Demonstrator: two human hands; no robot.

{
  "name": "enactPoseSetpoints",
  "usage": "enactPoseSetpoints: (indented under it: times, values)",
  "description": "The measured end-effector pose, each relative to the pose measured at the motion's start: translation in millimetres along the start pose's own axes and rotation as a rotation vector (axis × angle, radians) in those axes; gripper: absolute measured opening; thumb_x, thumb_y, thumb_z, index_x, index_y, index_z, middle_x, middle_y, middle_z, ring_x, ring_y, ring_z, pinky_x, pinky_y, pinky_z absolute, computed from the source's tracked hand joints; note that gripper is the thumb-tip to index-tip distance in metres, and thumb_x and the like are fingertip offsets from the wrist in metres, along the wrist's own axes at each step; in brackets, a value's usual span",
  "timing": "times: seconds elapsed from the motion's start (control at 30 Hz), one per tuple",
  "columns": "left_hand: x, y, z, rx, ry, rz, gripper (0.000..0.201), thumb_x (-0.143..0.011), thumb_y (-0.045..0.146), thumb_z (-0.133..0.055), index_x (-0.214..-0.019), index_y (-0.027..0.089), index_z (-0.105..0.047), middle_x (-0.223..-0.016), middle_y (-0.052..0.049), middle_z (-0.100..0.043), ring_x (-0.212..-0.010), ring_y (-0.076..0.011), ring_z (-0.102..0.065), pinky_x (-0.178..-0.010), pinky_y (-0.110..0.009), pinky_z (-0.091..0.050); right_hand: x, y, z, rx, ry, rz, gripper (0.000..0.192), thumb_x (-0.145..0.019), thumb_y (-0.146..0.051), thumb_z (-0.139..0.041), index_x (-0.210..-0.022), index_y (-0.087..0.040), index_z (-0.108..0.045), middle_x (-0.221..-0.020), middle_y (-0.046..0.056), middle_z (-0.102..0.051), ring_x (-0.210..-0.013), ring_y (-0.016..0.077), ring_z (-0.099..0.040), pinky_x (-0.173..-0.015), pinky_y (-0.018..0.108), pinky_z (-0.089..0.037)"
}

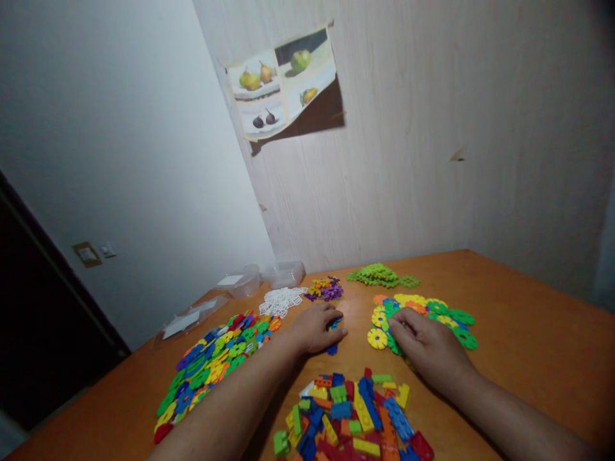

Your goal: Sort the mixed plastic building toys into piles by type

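Note:
My left hand (314,330) rests palm down on the orange table (528,333), its fingers curled over a few blue plastic pieces (333,325). My right hand (427,346) lies beside it, fingertips touching the near left edge of a flat spread of flower-shaped discs (432,310) in green, yellow, orange and blue. In front of both forearms lies a heap of coloured building bricks (353,416). I cannot tell whether the right fingers pinch a disc.
A large pile of mixed coloured pieces (211,358) covers the table's left side. Farther back lie white lattice pieces (281,299), a small purple and yellow cluster (325,288), green pieces (382,275), and clear plastic containers (259,278) by the wall. A fruit picture (283,80) hangs above.

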State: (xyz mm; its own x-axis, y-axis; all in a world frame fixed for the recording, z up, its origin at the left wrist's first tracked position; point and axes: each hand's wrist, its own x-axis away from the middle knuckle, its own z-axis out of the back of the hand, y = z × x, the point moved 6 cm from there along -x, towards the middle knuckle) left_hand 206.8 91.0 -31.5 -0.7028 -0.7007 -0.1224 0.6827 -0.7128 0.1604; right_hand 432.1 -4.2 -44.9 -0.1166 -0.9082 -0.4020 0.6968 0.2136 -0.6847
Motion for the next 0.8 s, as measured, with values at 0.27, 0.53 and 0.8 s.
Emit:
enactPoseSetpoints:
  times: [0.27,0.53,0.8]
  values:
    - [14.6,-1.3,2.2,0.001,0.008,-0.001,0.052,-0.098,0.056,-0.048,-0.134,0.025,-0.069,-0.136,-0.010,-0.065,-0.125,-0.0264,-0.059,-0.109,-0.038,-0.046,-1.5,2.9,1.4,-0.007,0.011,0.019,0.038,-0.096,-0.053,-0.045,-0.080,-0.024,-0.064,-0.064,-0.001,-0.063,-0.062,0.0174,-0.059,-0.055,0.027,-0.032]
    - [30.0,-7.3,6.1,-0.002,0.026,-0.009,0.052,-0.098,0.058,-0.048,-0.132,0.025,-0.070,-0.134,-0.010,-0.066,-0.124,-0.0259,-0.060,-0.109,-0.037,-0.045,-0.5,1.5,0.2,0.006,-0.001,0.019,0.035,-0.095,-0.051,-0.046,-0.079,-0.024,-0.064,-0.066,-0.001,-0.064,-0.064,0.0180,-0.060,-0.057,0.028,-0.032]
    - [29.7,-9.1,19.4,0.056,0.078,0.060,0.053,-0.095,0.061,-0.052,-0.124,0.022,-0.072,-0.124,-0.011,-0.071,-0.114,-0.0259,-0.064,-0.102,-0.036,-0.049,0.5,3.3,1.7,0.015,0.008,0.012,0.035,-0.096,-0.050,-0.046,-0.081,-0.024,-0.063,-0.067,-0.001,-0.063,-0.066,0.0184,-0.060,-0.058,0.028,-0.033]
